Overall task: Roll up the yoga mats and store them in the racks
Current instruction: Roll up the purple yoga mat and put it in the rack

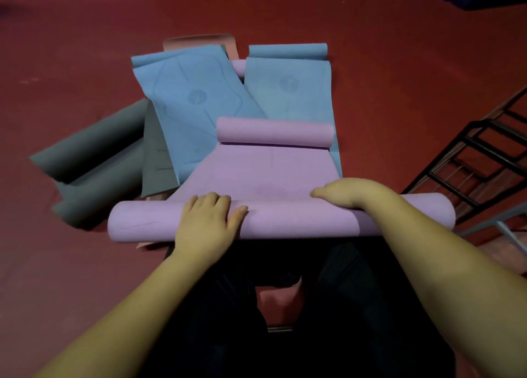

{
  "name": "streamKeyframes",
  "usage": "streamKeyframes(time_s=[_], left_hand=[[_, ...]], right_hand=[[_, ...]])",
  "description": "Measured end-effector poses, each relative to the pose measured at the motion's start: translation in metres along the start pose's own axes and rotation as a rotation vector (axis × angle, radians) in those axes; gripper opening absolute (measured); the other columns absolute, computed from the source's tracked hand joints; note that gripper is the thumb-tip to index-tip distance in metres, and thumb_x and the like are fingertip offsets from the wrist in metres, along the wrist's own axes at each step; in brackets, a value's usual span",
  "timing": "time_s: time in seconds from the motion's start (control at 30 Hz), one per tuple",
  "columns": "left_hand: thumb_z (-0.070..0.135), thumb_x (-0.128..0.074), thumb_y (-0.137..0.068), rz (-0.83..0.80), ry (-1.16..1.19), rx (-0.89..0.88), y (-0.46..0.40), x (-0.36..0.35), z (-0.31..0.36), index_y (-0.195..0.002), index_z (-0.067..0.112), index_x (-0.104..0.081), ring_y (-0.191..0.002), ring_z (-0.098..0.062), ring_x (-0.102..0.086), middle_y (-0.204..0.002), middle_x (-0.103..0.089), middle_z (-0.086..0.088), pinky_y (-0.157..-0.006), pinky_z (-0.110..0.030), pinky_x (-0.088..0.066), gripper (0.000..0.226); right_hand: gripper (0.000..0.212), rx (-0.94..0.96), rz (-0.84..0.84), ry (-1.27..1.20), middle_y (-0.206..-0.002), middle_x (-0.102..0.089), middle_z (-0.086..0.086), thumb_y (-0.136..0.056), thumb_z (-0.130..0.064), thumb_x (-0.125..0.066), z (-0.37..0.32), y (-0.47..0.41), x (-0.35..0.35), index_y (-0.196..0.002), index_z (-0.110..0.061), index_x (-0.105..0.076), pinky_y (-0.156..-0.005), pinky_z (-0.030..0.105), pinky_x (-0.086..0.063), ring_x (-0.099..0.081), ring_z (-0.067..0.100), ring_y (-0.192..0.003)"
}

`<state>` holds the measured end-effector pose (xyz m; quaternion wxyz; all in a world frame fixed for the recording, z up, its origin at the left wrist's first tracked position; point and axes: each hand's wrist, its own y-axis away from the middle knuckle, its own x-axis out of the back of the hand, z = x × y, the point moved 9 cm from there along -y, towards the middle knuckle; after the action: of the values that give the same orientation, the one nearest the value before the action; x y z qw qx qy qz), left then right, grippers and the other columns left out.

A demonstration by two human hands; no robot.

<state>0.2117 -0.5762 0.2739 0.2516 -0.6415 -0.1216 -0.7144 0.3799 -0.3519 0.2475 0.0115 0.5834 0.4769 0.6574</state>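
Two hands on one roll. Left hand [209,218] lies flat, fingers straight, pressing the top of the purple mat [268,175] roll at lower centre of the frame. Right hand [339,193] hooks over the roll's far edge, fingers curled down onto it; fingertips hidden, so whether they pinch the sheet I cannot tell. Hands well apart along the roll.

Mat sits on the floor [71,49], part rolled: near end a thick roll under the hands, middle stretch flat, far end curled into a second, smaller roll at frame centre.

Handling, as judgement: soft foam, light, springy; likely to loosen if pressure lifts. Take hold with palms spread wide along the roll for even ends.

Outward: two blue mats [194,98] under and beyond it, a grey mat [94,149] at left, a pink mat [199,41] edge at the top. Black rack [482,152] at right edge.
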Motion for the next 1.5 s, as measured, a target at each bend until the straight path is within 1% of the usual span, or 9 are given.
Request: streamKeyframes(time_s=[0.17,0.3,0.47,0.7,0.8,0.9,1.2,1.43,1.5], left_hand=[[0.057,-0.02,-0.095,-0.055,-0.068,0.002,-0.013,-0.003,0.002,-0.086,0.017,-0.065,-0.087,-0.033,-0.061,-0.086,-0.066,-0.006,-0.083,-0.043,-0.041,0.061],[0.06,-0.004,-0.09,-0.171,-0.095,0.036,-0.031,-0.002,0.004,-0.092,0.018,-0.07,-0.096,-0.033,-0.062,-0.098,-0.07,-0.007,-0.082,-0.04,-0.042,0.079],[0.061,-0.012,-0.101,-0.445,-0.019,0.126,-0.061,-0.021,-0.004,-0.116,0.012,-0.068,-0.118,-0.034,-0.056,-0.127,-0.063,-0.017,-0.097,-0.039,-0.041,0.076],[0.062,-0.011,-0.101,-0.595,-0.028,0.162,-0.072,-0.031,-0.001,-0.128,0.006,-0.061,-0.127,-0.034,-0.05,-0.138,-0.055,-0.019,-0.103,-0.039,-0.035,0.08],[0.06,-0.012,-0.102,-0.617,-0.026,0.179,-0.072,-0.026,-0.001,-0.131,0.004,-0.059,-0.129,-0.034,-0.047,-0.141,-0.052,-0.02,-0.105,-0.037,-0.033,0.078],[0.059,-0.014,-0.103,-0.623,-0.028,0.184,-0.069,-0.02,0.0,-0.135,0.003,-0.055,-0.132,-0.034,-0.045,-0.145,-0.049,-0.02,-0.107,-0.037,-0.032,0.077],[0.052,-0.019,-0.105,-0.677,0.026,0.162,-0.053,-0.008,0.015,-0.141,0.001,-0.048,-0.139,-0.032,-0.039,-0.152,-0.041,-0.018,-0.112,-0.034,-0.027,0.069],[0.057,-0.027,-0.102,-0.709,0.068,0.236,-0.033,-0.014,0.002,-0.139,0.005,-0.052,-0.136,-0.032,-0.042,-0.151,-0.044,-0.016,-0.111,-0.037,-0.03,0.068],[0.056,-0.03,-0.102,-0.595,0.074,0.241,-0.04,-0.009,0.001,-0.128,0.007,-0.061,-0.127,-0.034,-0.05,-0.141,-0.053,-0.016,-0.105,-0.038,-0.037,0.064]], right_hand=[[0.055,0.057,0.167,-0.006,-0.14,-0.054,0.011,-0.099,-0.058,-0.032,0.002,0.006,0.007,-0.125,-0.019,-0.062,-0.099,0.036,-0.04,-0.05,0.028,-0.126],[0.042,0.142,0.503,-0.014,-0.091,-0.06,0.002,-0.096,-0.054,-0.042,-0.006,0.027,0.024,-0.077,-0.02,-0.057,-0.07,0.035,-0.038,-0.058,0.029,-0.099],[0.064,0.129,0.759,0.183,-0.095,-0.067,0.009,-0.091,-0.062,-0.025,-0.023,0.051,-0.004,-0.096,-0.016,-0.069,-0.081,0.039,-0.041,-0.061,0.033,-0.092],[0.068,0.043,0.748,0.128,-0.074,-0.066,0.01,-0.085,-0.064,-0.026,-0.017,0.04,0.002,-0.079,-0.013,-0.071,-0.07,0.039,-0.043,-0.064,0.035,-0.074],[0.074,0.035,0.729,0.172,-0.089,-0.07,0.01,-0.085,-0.065,-0.017,-0.024,0.038,0.011,-0.092,-0.016,-0.072,-0.077,0.038,-0.041,-0.065,0.033,-0.087],[0.059,0.042,0.728,0.207,-0.102,-0.07,0.009,-0.095,-0.061,-0.029,-0.025,0.034,0.016,-0.102,-0.018,-0.069,-0.081,0.036,-0.039,-0.063,0.032,-0.098],[0.055,0.031,0.612,0.16,-0.103,-0.069,0.007,-0.096,-0.061,-0.03,-0.011,0.075,0.019,-0.095,-0.02,-0.066,-0.07,0.033,-0.034,-0.062,0.03,-0.1],[0.061,-0.009,0.513,0.18,-0.113,-0.068,0.008,-0.095,-0.063,-0.027,-0.016,0.085,0.003,-0.106,-0.02,-0.068,-0.081,0.034,-0.042,-0.061,0.028,-0.107],[0.066,-0.013,0.416,0.151,-0.117,-0.067,0.011,-0.095,-0.064,-0.024,-0.013,0.07,0.002,-0.11,-0.019,-0.069,-0.084,0.035,-0.043,-0.06,0.03,-0.109]])
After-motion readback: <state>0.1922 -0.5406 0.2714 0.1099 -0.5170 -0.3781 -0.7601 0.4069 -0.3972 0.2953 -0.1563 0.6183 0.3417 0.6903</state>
